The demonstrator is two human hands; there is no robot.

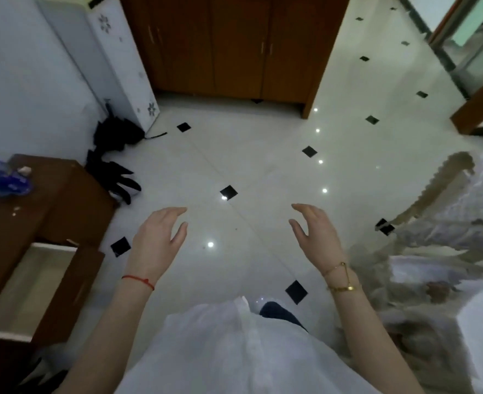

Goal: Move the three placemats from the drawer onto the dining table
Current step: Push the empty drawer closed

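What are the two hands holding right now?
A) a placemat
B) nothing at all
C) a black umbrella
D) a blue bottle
B: the left hand and the right hand are both open and empty, held out over the bare floor with fingers spread and nothing between them.
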